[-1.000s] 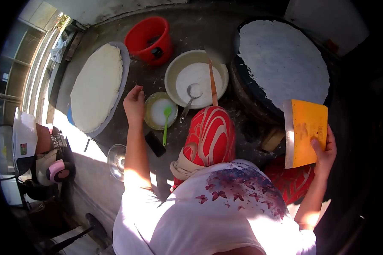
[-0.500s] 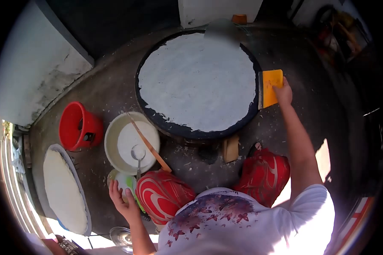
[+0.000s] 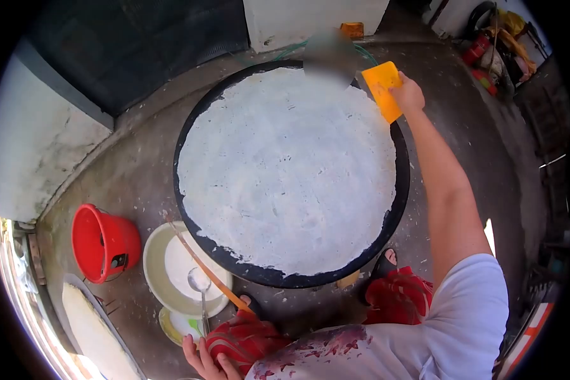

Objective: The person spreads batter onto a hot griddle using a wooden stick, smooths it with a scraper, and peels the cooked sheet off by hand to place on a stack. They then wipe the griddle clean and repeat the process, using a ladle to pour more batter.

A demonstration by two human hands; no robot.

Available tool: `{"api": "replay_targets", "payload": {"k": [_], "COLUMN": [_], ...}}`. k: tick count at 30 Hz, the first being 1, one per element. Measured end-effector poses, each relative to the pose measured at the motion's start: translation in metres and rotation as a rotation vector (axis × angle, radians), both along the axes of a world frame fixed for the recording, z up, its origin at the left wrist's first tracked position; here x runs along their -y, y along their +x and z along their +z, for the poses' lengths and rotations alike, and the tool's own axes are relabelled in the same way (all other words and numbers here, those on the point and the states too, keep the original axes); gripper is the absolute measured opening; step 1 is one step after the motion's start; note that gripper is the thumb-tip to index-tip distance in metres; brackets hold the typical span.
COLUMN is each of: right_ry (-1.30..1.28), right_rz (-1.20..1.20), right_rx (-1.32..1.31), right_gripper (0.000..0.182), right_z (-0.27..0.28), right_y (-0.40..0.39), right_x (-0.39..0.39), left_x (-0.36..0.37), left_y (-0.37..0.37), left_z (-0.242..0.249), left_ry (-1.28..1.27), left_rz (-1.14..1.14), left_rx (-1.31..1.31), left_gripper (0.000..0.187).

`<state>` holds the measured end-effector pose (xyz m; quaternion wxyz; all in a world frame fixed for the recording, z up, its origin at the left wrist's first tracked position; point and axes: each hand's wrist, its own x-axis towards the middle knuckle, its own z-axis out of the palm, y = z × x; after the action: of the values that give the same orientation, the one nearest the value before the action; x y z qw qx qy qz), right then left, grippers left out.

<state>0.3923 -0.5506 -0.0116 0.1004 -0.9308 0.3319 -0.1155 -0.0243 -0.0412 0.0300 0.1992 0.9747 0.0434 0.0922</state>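
My right hand (image 3: 409,94) grips a yellow scraper (image 3: 382,87) at the upper right edge of a large round black griddle (image 3: 401,180). A thin white layer of batter (image 3: 285,177), ragged at its border, covers most of the griddle. My left hand (image 3: 208,363) is low at the bottom by my left knee, fingers apart and holding nothing visible. Close to it stand a small bowl (image 3: 166,327) and a pale basin (image 3: 153,275) of white liquid. A metal ladle (image 3: 199,280) and a long wooden stick (image 3: 210,278) rest across the basin.
A red bucket (image 3: 121,244) stands left of the basin. Below it, a pale flat round stack (image 3: 92,323) lies on a tray. An orange-brown block (image 3: 352,29) sits behind the griddle, where a blurred patch hides part of the far rim. Assorted clutter (image 3: 500,47) fills the far right corner.
My right hand has carried the scraper up along the griddle's right edge, tilting it. My left hand appears lower in view. The camera has shifted, so the griddle looks larger and lower.
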Motion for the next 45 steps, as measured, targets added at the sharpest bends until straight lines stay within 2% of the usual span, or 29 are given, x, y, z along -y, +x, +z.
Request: {"api": "replay_targets", "payload": {"k": [2,7,9,13,15,19,21,23,27,29,30,32,34,36,37,38,40,42,43,45], "right_ry": [-0.104,-0.082,-0.163,-0.176,-0.157,0.001,0.208,0.172,0.278,0.148,0.145,-0.056,-0.075,-0.147,-0.106,-0.210,-0.370,-0.266,-0.259,-0.207], "right_rz": [0.183,0.056,0.361,0.312,0.532,0.837,1.041,1.214,1.585,1.842,1.839,1.926,1.705,1.512,1.358,1.139,0.786,0.318,0.158,0.011], "right_rx": [-0.034,-0.109,-0.077,-0.080,0.028,0.069,0.002,0.078,-0.087,0.006,0.016,0.789,0.933,0.897,0.860,0.833,0.597,0.243,0.073,-0.061], "right_gripper": [0.056,0.057,0.057,0.057,0.056,0.052,0.051,0.051,0.045,0.040,0.040,0.035,0.031,0.030,0.032,0.036,0.046,0.051,0.054,0.058], "right_z": [0.001,0.006,-0.001,-0.006,-0.026,-0.015,-0.011,-0.021,0.019,0.022,0.025,0.031,0.050,0.062,0.060,0.061,0.061,0.072,0.072,0.061], "right_y": [0.031,0.096,0.119,0.166,0.198,0.210,0.218,0.208,0.139,0.105,0.089,0.061,0.049,0.058,0.066,0.060,0.058,0.035,0.024,0.003], "right_x": [-0.018,-0.042,-0.061,-0.088,-0.092,-0.192,-0.243,-0.306,-0.411,-0.442,-0.443,-0.440,-0.404,-0.341,-0.300,-0.259,-0.159,-0.087,-0.056,-0.009], "left_x": [0.004,0.002,0.000,-0.008,-0.006,-0.007,-0.006,-0.004,-0.002,-0.003,-0.005,-0.007,-0.012,-0.016,-0.018,-0.020,-0.025,-0.025,-0.025,-0.023], "left_y": [0.011,0.029,0.034,0.042,0.046,0.048,0.048,0.045,0.038,0.029,0.025,0.013,0.001,-0.006,-0.010,-0.012,-0.017,-0.017,-0.017,-0.016], "left_z": [0.000,-0.003,-0.006,-0.008,-0.008,-0.005,-0.003,-0.001,0.007,0.010,0.012,0.011,0.012,0.011,0.010,0.008,0.006,0.005,0.006,0.005], "left_ry": [-0.009,0.006,-0.017,-0.024,-0.019,-0.008,0.012,-0.003,-0.011,-0.001,0.010,0.012,0.002,-0.009,-0.009,-0.011,-0.017,-0.019,-0.016,-0.014], "left_rz": [0.026,0.057,0.057,0.048,0.079,0.109,0.103,0.121,0.146,0.137,0.120,0.131,0.130,0.101,0.098,0.093,0.055,0.036,0.042,0.039], "left_rx": [-0.071,-0.113,-0.130,-0.132,-0.136,-0.144,-0.137,-0.131,-0.130,-0.121,-0.124,-0.117,-0.087,-0.050,-0.026,-0.001,0.020,0.045,0.034,0.027], "left_gripper": [0.037,0.037,0.037,0.038,0.038,0.039,0.040,0.041,0.042,0.041,0.041,0.040,0.040,0.039,0.038,0.038,0.037,0.037,0.037,0.037]}}
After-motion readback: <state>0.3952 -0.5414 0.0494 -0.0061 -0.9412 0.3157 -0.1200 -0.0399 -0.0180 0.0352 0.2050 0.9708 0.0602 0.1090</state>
